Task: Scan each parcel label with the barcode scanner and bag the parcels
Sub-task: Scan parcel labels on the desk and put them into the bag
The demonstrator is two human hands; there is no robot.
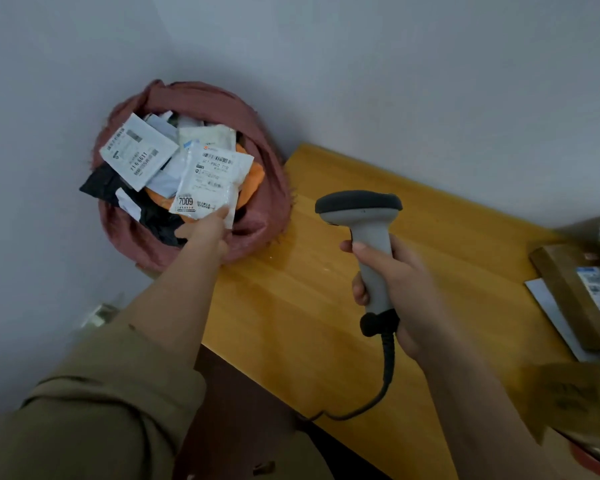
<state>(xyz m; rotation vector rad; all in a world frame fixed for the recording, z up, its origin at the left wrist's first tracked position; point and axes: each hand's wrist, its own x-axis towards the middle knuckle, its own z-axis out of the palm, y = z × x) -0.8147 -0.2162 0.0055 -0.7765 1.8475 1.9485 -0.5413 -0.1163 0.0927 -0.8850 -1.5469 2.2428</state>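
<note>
A white parcel [211, 183], its label marked 7009 facing up, is being pinched at its lower edge by the left hand [207, 233], with the thumb lying over the front of the packet and the other fingers hidden underneath. The parcel is being held over the open mouth of a dusty-pink bag [222, 102], which is standing at the left end of a yellow wooden table [291, 306], against the grey wall. The bag is being filled by other parcels: a white one with a printed label [137, 150] is lying tilted at the upper left, and black [108, 185] and orange [255, 176] packets are showing beneath it.

A grey barcode scanner [368, 233] is being gripped by the right hand [400, 289], the fingers curled tightly round its handle and the dark head being pointed to the left, towards the bag. Its black cable [385, 372] is being trailed down from the handle base across the table to the table's near edge.

At the right edge of the table, brown cardboard boxes [568, 292] with labels are being kept, blurred and partly cut off by the frame. The left forearm is being covered by an olive-tan sleeve [101, 410] pushed back from the wrist.
</note>
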